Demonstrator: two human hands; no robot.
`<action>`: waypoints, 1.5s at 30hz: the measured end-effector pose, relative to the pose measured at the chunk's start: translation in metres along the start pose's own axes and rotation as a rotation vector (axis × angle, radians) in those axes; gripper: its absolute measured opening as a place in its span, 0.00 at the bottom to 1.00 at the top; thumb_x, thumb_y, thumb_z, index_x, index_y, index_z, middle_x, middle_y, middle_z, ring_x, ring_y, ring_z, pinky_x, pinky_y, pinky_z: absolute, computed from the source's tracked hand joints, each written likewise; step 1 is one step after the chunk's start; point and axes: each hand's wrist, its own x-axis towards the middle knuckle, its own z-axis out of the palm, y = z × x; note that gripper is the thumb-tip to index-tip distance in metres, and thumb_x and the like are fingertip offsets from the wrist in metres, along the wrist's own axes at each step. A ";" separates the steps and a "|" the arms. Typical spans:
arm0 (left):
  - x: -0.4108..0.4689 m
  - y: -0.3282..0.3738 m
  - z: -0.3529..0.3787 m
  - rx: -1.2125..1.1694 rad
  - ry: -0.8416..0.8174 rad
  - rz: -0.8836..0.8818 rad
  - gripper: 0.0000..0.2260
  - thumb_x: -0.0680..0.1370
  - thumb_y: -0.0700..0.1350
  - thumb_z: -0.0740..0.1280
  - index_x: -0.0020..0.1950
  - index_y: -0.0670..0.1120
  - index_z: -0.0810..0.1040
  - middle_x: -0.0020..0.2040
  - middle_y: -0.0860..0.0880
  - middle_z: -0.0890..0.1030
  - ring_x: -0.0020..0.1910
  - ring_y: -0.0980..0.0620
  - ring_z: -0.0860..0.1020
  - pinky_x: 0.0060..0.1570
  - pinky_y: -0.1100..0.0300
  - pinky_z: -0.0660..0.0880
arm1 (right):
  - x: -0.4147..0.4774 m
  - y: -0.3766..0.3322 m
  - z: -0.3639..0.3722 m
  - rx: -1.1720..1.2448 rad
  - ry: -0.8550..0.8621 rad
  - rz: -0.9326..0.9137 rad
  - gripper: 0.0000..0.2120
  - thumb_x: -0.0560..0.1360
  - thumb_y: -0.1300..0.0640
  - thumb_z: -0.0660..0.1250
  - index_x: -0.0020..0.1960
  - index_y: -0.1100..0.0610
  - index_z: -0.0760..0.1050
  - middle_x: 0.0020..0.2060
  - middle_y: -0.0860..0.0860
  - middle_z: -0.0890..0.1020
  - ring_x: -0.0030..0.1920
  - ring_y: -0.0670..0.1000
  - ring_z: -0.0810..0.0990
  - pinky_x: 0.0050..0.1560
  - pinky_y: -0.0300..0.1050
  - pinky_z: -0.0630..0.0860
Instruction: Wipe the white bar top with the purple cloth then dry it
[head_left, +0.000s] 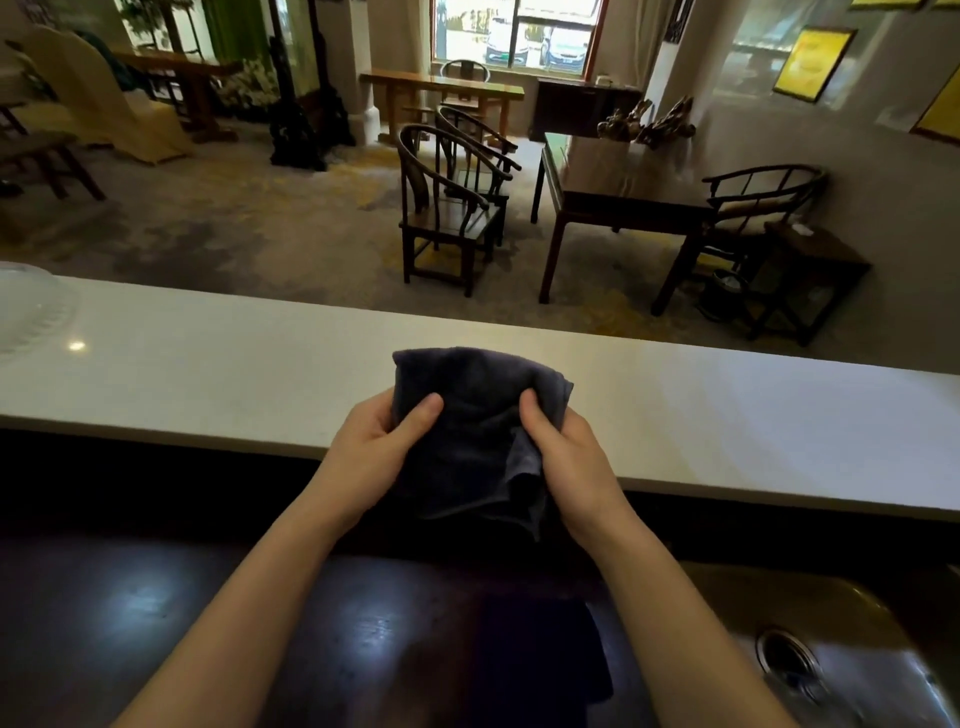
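Observation:
The white bar top (727, 415) runs across the view from left to right. Both hands hold a dark purple-grey cloth (467, 415) above its near edge. My left hand (374, 457) grips the cloth's left side with the thumb on top. My right hand (571, 462) grips the right side, where the fabric bunches. The cloth's upper part hangs over the white surface; whether it touches the surface I cannot tell. A second dark cloth (540, 649) lies on the lower dark counter between my forearms.
A clear ribbed dish (31, 312) stands on the bar top at far left. Below the bar lies a dark counter (156, 623) with a metal sink (831, 649) at lower right. Beyond the bar stand wooden chairs (447, 208) and a table (623, 197).

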 end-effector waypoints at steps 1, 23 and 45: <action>-0.007 -0.004 -0.003 0.043 0.016 0.018 0.14 0.74 0.59 0.68 0.49 0.50 0.83 0.47 0.49 0.87 0.48 0.52 0.84 0.45 0.59 0.80 | -0.002 0.007 0.003 -0.039 0.001 0.011 0.14 0.82 0.43 0.61 0.58 0.46 0.83 0.56 0.48 0.87 0.58 0.48 0.85 0.65 0.56 0.77; -0.141 -0.217 -0.072 0.631 0.219 -0.467 0.09 0.77 0.58 0.65 0.46 0.54 0.77 0.40 0.56 0.83 0.41 0.60 0.81 0.34 0.70 0.70 | -0.051 0.249 0.065 -0.444 -0.173 0.604 0.18 0.77 0.59 0.71 0.66 0.54 0.76 0.57 0.51 0.84 0.57 0.52 0.83 0.56 0.46 0.81; -0.121 -0.198 -0.063 1.180 0.063 -0.394 0.27 0.77 0.56 0.64 0.73 0.46 0.64 0.65 0.47 0.74 0.61 0.48 0.76 0.54 0.55 0.76 | -0.046 0.241 0.043 -0.950 -0.316 0.416 0.19 0.78 0.44 0.67 0.64 0.53 0.72 0.57 0.51 0.81 0.56 0.53 0.81 0.52 0.47 0.79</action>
